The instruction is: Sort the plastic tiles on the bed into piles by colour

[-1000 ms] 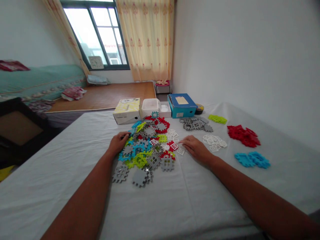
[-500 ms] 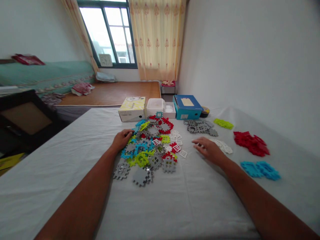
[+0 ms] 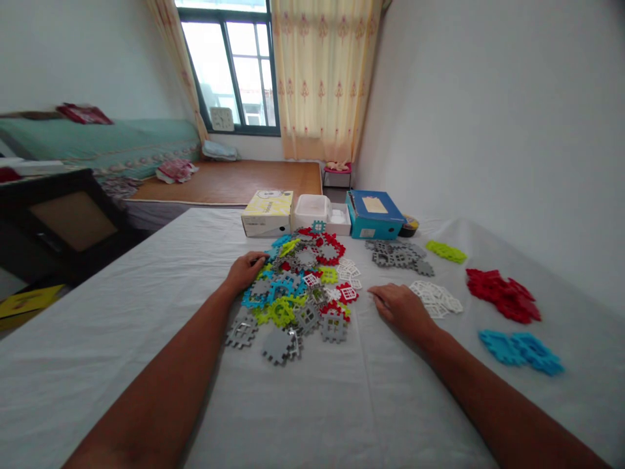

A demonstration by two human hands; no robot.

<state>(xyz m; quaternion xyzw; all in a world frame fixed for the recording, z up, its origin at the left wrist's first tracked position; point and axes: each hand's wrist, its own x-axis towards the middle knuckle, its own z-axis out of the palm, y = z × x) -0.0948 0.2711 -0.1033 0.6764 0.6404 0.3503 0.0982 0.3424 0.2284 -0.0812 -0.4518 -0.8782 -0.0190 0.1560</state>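
The left hand (image 3: 247, 270) lies on the left edge of the mixed heap of plastic building tiles (image 3: 297, 293), fingers curled over blue and lime pieces (whether it grips one cannot be told). The right hand (image 3: 403, 307) rests palm down on the white cloth (image 3: 146, 312), fingers loosely extended and holding nothing, between that heap and the small pile of white window pieces (image 3: 436, 298). Further right lie grey tiles (image 3: 398, 254), lime tiles (image 3: 445, 251), red tiles (image 3: 502, 294) and blue tiles (image 3: 520, 345), each colour apart. Behind the heap stand a yellow carton (image 3: 267, 212) and a blue box (image 3: 375, 213)
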